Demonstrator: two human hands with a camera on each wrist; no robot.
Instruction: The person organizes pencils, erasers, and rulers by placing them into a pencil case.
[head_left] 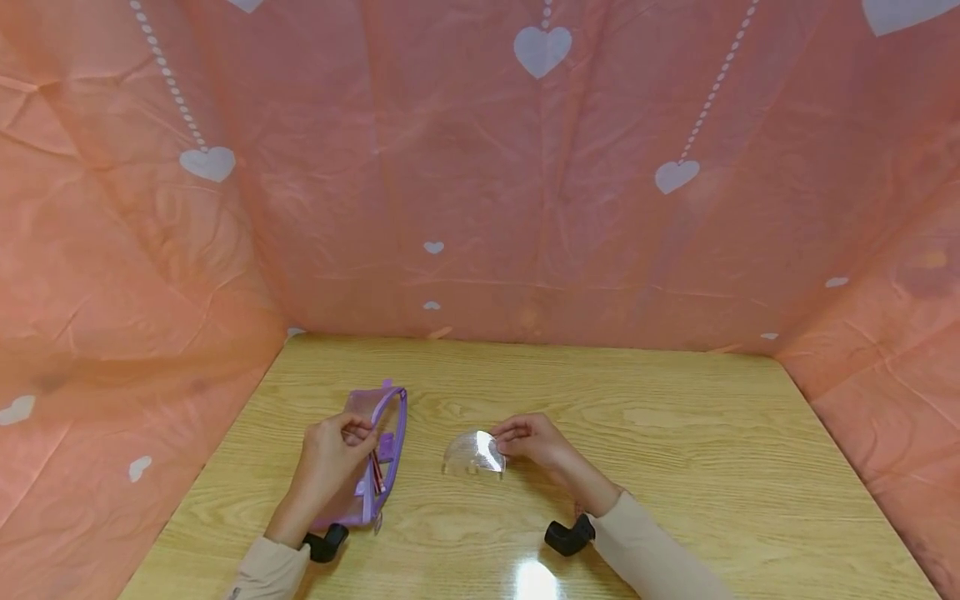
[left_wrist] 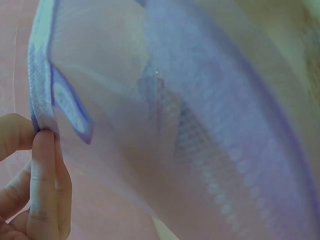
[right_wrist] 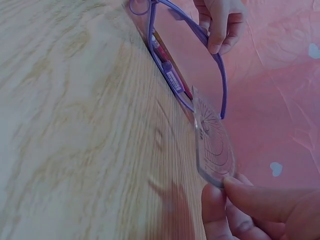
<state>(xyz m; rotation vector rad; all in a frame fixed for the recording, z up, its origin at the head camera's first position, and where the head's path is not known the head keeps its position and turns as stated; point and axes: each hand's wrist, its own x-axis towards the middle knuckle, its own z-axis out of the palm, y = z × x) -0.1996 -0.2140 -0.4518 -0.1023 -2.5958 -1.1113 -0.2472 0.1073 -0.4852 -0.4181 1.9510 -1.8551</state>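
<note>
A purple-edged, see-through pencil case [head_left: 360, 402] stands with its zip mouth open on the left of the table. My left hand [head_left: 333, 450] pinches the zip edge of its mouth between thumb and fingers, plain in the left wrist view. Pencils [right_wrist: 161, 50] and a purple-sleeved eraser [right_wrist: 173, 80] lie inside the case. A clear plastic protractor [head_left: 472, 452] is held by its edge between the thumb and fingers of my right hand [head_left: 536, 442]. It hangs above the table, to the right of the case mouth and apart from it in the head view.
The wood-grain table [head_left: 675, 450] stretches right and behind the hands. A pink cloth with white hearts [head_left: 540, 208] closes off the back and both sides. Black wrist cameras [head_left: 570, 535] sit on both wrists.
</note>
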